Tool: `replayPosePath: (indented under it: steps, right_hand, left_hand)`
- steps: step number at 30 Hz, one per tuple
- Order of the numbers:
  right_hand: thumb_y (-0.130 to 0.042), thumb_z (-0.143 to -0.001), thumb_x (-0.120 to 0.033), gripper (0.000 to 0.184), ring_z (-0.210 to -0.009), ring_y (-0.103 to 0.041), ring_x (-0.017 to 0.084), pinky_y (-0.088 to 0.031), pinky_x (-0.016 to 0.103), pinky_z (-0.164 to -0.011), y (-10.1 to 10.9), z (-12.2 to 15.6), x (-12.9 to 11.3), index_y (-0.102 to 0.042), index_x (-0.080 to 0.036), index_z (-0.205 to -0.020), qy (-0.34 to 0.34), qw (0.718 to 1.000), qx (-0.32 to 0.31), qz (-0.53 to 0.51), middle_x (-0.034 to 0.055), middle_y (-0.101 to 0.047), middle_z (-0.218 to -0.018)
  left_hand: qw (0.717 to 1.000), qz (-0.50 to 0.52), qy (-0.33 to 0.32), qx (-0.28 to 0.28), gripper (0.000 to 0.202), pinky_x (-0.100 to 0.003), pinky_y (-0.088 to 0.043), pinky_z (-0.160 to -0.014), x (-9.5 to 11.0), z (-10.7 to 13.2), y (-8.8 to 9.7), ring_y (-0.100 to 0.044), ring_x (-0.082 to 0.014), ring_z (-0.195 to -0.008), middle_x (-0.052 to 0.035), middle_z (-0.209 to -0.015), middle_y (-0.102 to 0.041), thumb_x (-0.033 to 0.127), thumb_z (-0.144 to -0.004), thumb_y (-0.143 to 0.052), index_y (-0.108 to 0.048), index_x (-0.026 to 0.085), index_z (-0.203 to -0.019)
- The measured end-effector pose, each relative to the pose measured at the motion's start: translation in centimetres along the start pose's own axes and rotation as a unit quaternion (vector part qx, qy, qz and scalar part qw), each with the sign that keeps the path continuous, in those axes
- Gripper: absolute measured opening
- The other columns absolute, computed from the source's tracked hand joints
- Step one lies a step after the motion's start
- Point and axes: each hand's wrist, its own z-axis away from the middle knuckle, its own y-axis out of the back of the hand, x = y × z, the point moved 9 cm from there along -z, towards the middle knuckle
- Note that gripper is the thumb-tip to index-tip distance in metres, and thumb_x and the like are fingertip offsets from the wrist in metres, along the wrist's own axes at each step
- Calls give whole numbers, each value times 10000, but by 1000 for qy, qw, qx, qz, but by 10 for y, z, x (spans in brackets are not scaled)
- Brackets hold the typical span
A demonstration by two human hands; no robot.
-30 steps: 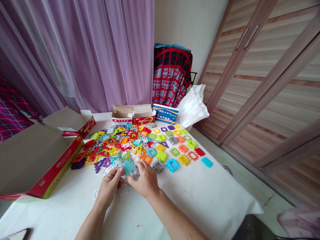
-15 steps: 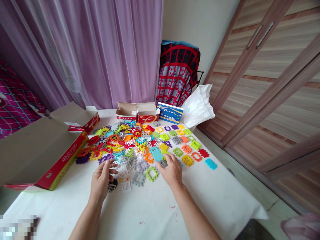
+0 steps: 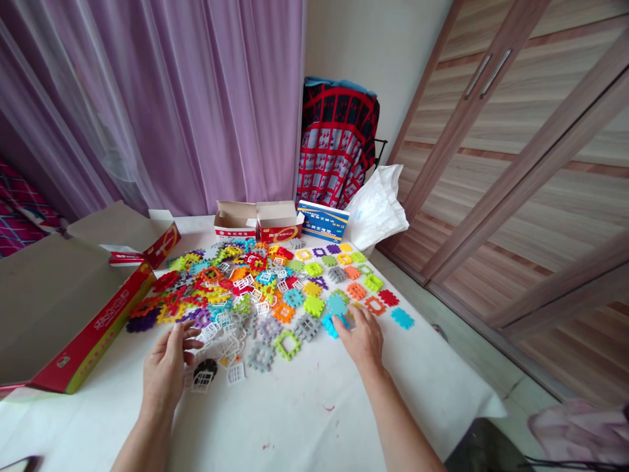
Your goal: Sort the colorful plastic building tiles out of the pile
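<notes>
Bright-blue tile point(image 3: 329, 326) — partly hidden by right hand point(image 3: 363, 335).

The tiles point(image 3: 313, 305) look plastic, the wardrobe point(image 3: 496, 157) wood-grained, its handles point(image 3: 496, 73) metal

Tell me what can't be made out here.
In the head view:
Right hand: hides its own grip, if any, on the light-blue piece.
Large box: cut off by the left edge.
Dark-edged object: cut off by the bottom edge.
Blue box: smallest print too small to read.
</notes>
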Motion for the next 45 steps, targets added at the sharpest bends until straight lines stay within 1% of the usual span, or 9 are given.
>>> replayPosePath:
  steps: [4,13,15,21,27,32,36,41,45]
  right_hand:
    - [-549,-862,-507,418,-995,-620,271,-470,372,-854,2,3,17,-677,-158,-1054,-3,1000,8,11,137,-686,-1048]
    - [-547,-857,-494,427,-988,-626,266,-481,369,-851,4,4,35,-680,-156,-1080,-21,1000,17,11,146,-680,-1074]
    - [-543,-848,-506,443,-991,-626,261,-482,359,-850,7,4,48,-684,-165,-1094,-32,999,18,16,137,-681,-1071]
    - [-542,-808,-532,486,-877,-635,235,-501,338,-769,24,14,112,-686,-192,-1124,-97,993,-15,67,103,-684,-1065]
    - [-548,-807,-478,446,-945,-634,254,-496,329,-761,40,27,135,-696,-191,-1116,-91,987,-38,127,107,-675,-1064]
    - [-532,-829,-478,437,-925,-635,246,-494,324,-739,39,24,131,-683,-205,-1135,-90,985,-36,141,95,-675,-1040]
    - [-531,-840,-501,453,-941,-637,244,-493,325,-775,37,0,114,-676,-198,-1144,-65,991,-19,113,100,-678,-1040]
    - [-562,-845,-507,462,-974,-634,235,-474,314,-836,22,-63,72,-676,-200,-1170,-40,995,-54,78,107,-670,-1093]
    - [-551,-860,-517,434,-1003,-629,221,-460,291,-824,-12,-127,29,-682,-240,-1168,-69,990,-112,43,77,-676,-1102]
  left_hand:
    - [1000,1,16,8,503,-182,-349,-372,-5,0,2,-567,-121,-579,-41,-818,-670,646,-713,-633,-679,179,-891]
    - [999,-18,21,16,508,-171,-376,-394,-5,2,2,-574,-117,-599,-45,-851,-673,656,-707,-641,-684,182,-884]
    - [999,-19,17,23,493,-176,-385,-404,-3,2,3,-579,-120,-608,-47,-853,-678,642,-718,-636,-685,179,-879]
    - [999,-22,20,31,465,-180,-391,-411,-5,-1,6,-588,-124,-614,-41,-844,-682,616,-739,-627,-696,180,-886]
    - [999,-36,17,26,485,-177,-393,-402,-9,-3,6,-596,-128,-619,-50,-862,-689,624,-749,-614,-704,182,-926]
    - [999,-43,12,24,506,-184,-395,-398,-10,-5,6,-601,-133,-605,-52,-846,-688,635,-736,-615,-703,174,-925]
    - [998,-47,8,34,515,-194,-407,-405,-8,-5,10,-602,-139,-610,-55,-842,-692,646,-735,-606,-700,171,-910]
    - [998,-52,3,43,528,-207,-419,-415,-4,-4,14,-599,-147,-615,-49,-799,-691,671,-731,-597,-698,172,-873]
    - [996,-71,11,54,544,-229,-441,-420,-4,-4,17,-612,-167,-613,-49,-755,-692,683,-719,-592,-706,173,-871]
